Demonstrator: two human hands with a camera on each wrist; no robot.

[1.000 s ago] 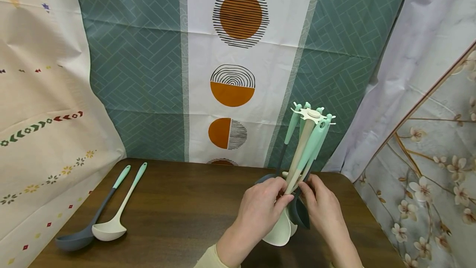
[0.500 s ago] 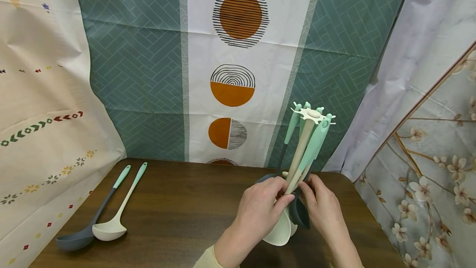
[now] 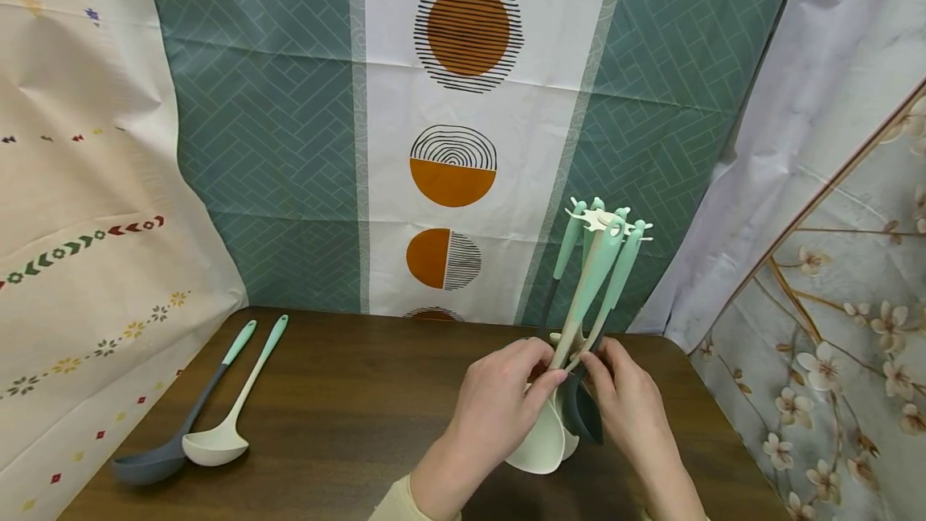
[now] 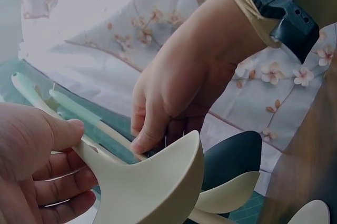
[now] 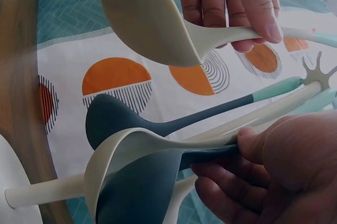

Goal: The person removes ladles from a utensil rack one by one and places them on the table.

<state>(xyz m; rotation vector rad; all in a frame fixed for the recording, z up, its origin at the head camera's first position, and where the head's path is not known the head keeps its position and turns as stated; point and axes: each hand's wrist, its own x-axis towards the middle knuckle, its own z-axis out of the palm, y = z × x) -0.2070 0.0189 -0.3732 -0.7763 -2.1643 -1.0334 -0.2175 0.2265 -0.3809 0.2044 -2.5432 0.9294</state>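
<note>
My left hand [image 3: 499,392] pinches the neck of a cream ladle [image 5: 150,21] with a mint handle. Its bowl [image 4: 152,184] points down, and its handle end overlaps the hook ring in the head view. A cream rotating utensil stand [image 3: 596,219] carries several mint-handled utensils by its top hooks. Low on the stand, my right hand [image 3: 633,400] has its thumb and fingers round the necks of a dark blue ladle [image 5: 139,190] and a cream utensil [image 5: 102,158] beside it. Another dark utensil [image 5: 102,121] hangs behind them.
At the left of the brown table [image 3: 347,392] lie a dark blue ladle [image 3: 152,465] and a cream ladle [image 3: 217,447], side by side. The stand's round white base [image 5: 18,182] shows in the right wrist view. Patterned curtains [image 3: 470,151] hang behind and beside the table.
My left hand has shifted slightly left with the cream ladle, whose handle top has swung left, away from the neighbouring handle. My right hand stays where it was.
</note>
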